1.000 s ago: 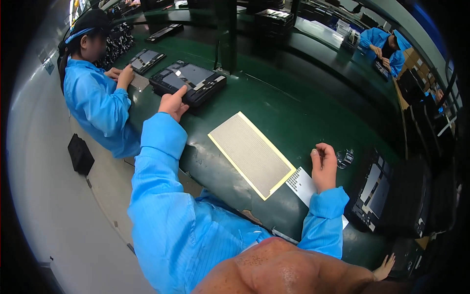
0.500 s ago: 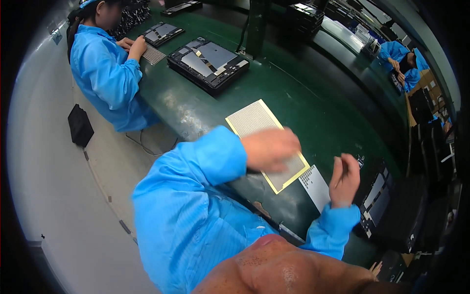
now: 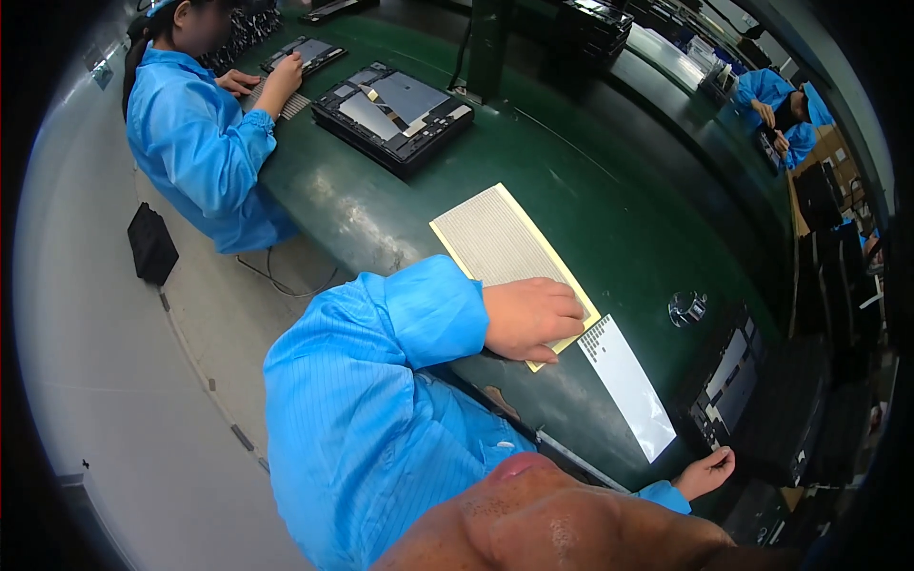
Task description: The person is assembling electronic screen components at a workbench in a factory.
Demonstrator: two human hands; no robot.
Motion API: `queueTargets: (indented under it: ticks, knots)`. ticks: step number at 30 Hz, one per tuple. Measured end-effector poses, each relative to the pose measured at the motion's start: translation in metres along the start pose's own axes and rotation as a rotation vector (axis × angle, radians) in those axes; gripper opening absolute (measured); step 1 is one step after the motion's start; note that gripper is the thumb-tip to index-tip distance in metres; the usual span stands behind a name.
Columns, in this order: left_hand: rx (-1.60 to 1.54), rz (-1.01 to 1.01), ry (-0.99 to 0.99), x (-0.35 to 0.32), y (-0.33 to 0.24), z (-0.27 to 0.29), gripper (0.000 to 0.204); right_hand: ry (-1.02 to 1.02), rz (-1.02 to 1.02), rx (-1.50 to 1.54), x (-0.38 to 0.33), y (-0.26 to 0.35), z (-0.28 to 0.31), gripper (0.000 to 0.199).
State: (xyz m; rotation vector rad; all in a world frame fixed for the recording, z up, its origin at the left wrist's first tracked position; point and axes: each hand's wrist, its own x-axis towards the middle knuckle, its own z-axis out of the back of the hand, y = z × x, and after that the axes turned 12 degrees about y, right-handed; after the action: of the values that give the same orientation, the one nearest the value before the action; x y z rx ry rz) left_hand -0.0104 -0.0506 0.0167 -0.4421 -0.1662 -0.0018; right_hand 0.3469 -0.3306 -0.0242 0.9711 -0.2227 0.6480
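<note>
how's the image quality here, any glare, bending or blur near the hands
Head view: strong fisheye, the green table edge bends and the corners go black; soft glare patches on the table and the white sheet; left hand on the yellow-edged panel is sharp; right hand sits dim near the lower rim; the chin at the bottom is blurred.

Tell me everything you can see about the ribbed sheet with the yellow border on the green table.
The ribbed sheet is a flat rectangle, pale grey with fine parallel lines and a thin yellow border. It looks like thin card or film. It lies flat and slanted on the green table. The left hand rests on its near corner. A white label sheet lies just beside that corner.
</note>
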Motion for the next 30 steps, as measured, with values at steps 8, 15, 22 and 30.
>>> queueTargets:
  ticks: [8, 15, 22, 30]
  knots:
    - [-0.584, -0.199, 0.244, 0.086, -0.057, -0.012, 0.044, -0.014, -0.053, 0.251, -0.008, -0.002, -0.008, 0.024]
    - [-0.838, 0.368, 0.034, 0.194, -0.073, -0.064, 0.051, 0.010, -0.104, 0.351, -0.008, 0.016, -0.016, 0.025]
    - [-0.799, 0.535, 0.080, 0.223, -0.070, -0.076, 0.052, 0.054, -0.137, 0.307, -0.008, 0.020, -0.012, 0.022]
    - [-1.006, 0.374, -0.276, 0.210, -0.088, -0.093, 0.039, -0.166, -0.132, 0.700, -0.023, 0.029, -0.004, 0.016]
